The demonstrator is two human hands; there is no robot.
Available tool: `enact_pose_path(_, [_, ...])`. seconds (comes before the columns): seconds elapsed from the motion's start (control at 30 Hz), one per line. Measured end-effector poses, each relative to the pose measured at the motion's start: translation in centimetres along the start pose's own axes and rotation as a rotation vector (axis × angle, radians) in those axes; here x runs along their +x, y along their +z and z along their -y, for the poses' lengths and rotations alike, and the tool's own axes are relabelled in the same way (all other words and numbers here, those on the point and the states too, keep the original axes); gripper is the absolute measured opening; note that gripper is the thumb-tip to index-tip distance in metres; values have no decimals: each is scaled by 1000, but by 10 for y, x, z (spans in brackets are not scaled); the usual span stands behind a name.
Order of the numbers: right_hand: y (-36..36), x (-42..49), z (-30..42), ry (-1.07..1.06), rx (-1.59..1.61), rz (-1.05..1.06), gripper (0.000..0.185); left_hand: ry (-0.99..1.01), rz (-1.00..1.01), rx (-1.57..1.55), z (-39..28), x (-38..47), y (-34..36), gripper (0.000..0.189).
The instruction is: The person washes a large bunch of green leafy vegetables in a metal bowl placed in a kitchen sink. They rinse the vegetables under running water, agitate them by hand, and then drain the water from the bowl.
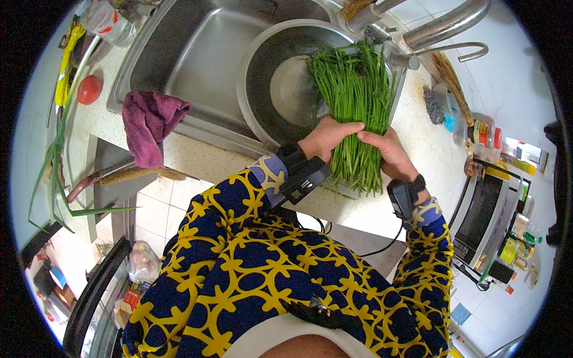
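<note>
A thick bunch of long green leafy stalks, seemingly garlic chives (353,94), lies across the right side of a round metal basin (264,53). My left hand (329,136) grips the bunch from its left side. On the other side, my right hand (389,150) closes around it, and the two thumbs nearly meet on top. The cut ends point towards me over the counter edge; the leaf tips point to the faucet. My fingers under the bunch are hidden. The basin stands in the right part of a stainless steel sink (197,67).
A purple cloth (150,125) hangs over the sink's front left edge. Left of it are a tomato (90,89), a scallion (60,152) and a plastic bottle (112,27). The metal faucet (447,27) rises at the back right. Lidded jars (485,134) and a microwave oven (479,215) stand right.
</note>
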State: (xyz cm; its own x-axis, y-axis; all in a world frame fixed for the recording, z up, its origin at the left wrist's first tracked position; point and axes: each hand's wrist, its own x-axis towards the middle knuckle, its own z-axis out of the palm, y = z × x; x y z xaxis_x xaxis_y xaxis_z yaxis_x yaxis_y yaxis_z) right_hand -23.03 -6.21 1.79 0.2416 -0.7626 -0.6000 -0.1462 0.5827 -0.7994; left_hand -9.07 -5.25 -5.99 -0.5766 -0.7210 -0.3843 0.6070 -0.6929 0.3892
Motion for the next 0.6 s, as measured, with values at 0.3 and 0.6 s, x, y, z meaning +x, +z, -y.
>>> enact_pose_path(0.3, [-10,38,-36,49,63,6,43,103,-175,347,25,38,-47,38])
enact_pose_path(0.6, [-29,93,-54,87,-173,295,35,-166,-357,74,35,52,-80,41])
